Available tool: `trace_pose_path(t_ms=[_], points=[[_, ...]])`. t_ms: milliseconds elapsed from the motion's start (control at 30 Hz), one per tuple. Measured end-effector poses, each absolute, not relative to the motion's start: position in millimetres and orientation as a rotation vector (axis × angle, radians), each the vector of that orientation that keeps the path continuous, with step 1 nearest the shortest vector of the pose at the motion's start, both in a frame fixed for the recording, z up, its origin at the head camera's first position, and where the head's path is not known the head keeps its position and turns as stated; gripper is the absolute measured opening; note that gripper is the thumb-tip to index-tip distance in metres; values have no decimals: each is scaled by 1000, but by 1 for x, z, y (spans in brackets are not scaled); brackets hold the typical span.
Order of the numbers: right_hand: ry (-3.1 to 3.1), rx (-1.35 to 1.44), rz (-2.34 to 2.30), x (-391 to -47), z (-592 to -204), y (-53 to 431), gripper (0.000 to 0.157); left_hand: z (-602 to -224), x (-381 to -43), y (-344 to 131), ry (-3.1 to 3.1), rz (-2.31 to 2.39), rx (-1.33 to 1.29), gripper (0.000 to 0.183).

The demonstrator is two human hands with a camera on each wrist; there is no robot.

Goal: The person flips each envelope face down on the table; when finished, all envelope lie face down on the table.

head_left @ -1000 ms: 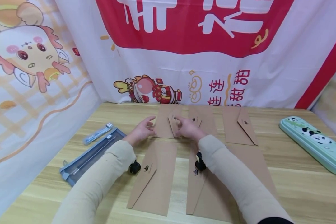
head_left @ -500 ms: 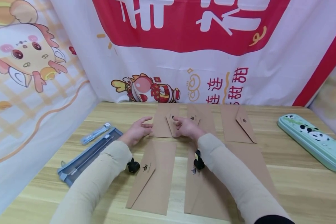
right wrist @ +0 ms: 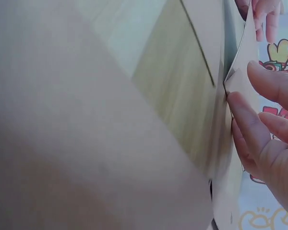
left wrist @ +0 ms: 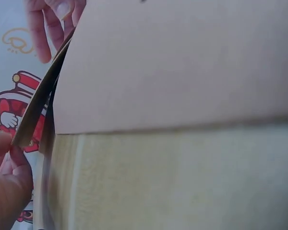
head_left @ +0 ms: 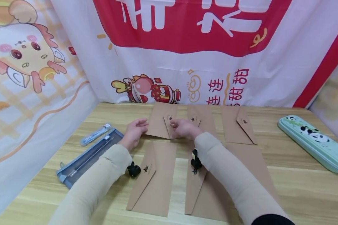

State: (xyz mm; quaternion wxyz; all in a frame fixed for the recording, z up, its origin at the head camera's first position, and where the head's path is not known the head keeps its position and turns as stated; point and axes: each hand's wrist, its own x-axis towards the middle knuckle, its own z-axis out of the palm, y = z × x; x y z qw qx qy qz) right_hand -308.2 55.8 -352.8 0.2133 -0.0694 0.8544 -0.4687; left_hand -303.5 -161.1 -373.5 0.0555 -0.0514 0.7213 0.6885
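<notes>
A brown paper envelope [head_left: 159,120] at the back left of the table has its near edge tilted up a little. My left hand [head_left: 135,129] pinches its left edge between thumb and fingers; in the left wrist view the fingers [left wrist: 20,165] curl under that edge. At its flap side, my right hand [head_left: 183,128] grips the envelope, with thumb [right wrist: 273,85] and fingers on either side of the edge in the right wrist view. Beside it lies a second envelope [head_left: 207,120], partly hidden by the right hand. A crown print marks the flaps.
Another envelope [head_left: 233,125] lies at the back right. Nearer are one envelope [head_left: 160,184] at left and overlapping envelopes [head_left: 214,200] under the right forearm. A blue mesh pencil pouch [head_left: 87,162] and a small clear packet [head_left: 95,134] lie left; a green panda case [head_left: 315,140] right.
The back-left envelope has shifted slightly left and its near edge has risen off the table. My left hand has closed onto its left edge, and my right hand has moved a little left with it.
</notes>
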Motion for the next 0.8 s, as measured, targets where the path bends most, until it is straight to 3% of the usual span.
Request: trace_pose_path(t_ms=[400, 800], points=[[2200, -206, -1514, -305, -357, 50, 83, -349, -298, -156, 2119, 2215, -164, 45], [2134, -218, -1613, -301, -364, 50, 74, -333, -294, -136, 2040, 2326, -57, 45]])
